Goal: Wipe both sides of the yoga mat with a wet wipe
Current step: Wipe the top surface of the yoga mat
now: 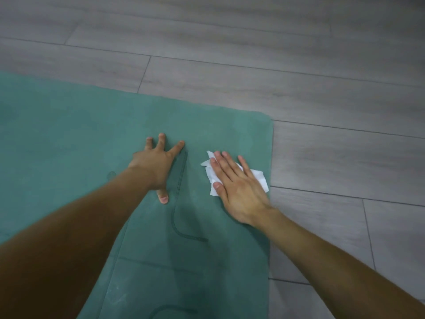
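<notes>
A teal yoga mat (76, 134) lies flat on the floor, its far right corner rounded and dark printed lines running down its middle. My left hand (156, 164) rests on the mat with fingers spread and straight. To its right, my right hand (236, 187) lies flat with straight fingers on a white wet wipe (259, 179), pressing it onto the mat close to the right edge. The wipe is crumpled and sticks out on both sides of the hand.
Grey wood-look floor planks (299, 77) surround the mat beyond its far edge and along its right side. The mat runs out of view to the left and toward me.
</notes>
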`<state>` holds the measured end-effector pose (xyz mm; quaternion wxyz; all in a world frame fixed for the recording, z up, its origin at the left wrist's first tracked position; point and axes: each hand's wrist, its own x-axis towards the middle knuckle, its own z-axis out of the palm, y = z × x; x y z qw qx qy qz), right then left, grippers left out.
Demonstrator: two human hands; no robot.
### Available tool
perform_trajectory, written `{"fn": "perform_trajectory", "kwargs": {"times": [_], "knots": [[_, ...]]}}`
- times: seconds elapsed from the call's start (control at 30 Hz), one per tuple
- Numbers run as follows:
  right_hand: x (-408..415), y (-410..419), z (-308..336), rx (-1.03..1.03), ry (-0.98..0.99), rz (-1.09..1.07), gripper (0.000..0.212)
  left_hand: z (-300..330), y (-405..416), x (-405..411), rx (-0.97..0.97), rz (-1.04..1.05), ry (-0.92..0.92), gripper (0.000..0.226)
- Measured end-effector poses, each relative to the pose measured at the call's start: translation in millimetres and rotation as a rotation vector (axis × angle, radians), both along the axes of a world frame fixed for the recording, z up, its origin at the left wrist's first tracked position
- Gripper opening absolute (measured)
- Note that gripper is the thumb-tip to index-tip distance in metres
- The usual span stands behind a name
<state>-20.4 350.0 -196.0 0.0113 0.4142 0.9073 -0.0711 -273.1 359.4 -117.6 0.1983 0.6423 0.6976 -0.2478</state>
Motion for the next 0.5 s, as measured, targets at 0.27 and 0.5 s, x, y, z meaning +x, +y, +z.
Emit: {"fn": "perform_trajectory", "kwargs": {"times": [0.27, 0.5], "knots": [[15, 117, -1, 0.021, -0.006, -0.288, 0.063, -6, 2, -1, -0.023, -0.004, -0.005, 0.182], [13, 29, 1, -0.004, 0.048, 0.13, 0.059, -6, 3, 3, -0.024, -0.013, 0.015, 0.182]]}}
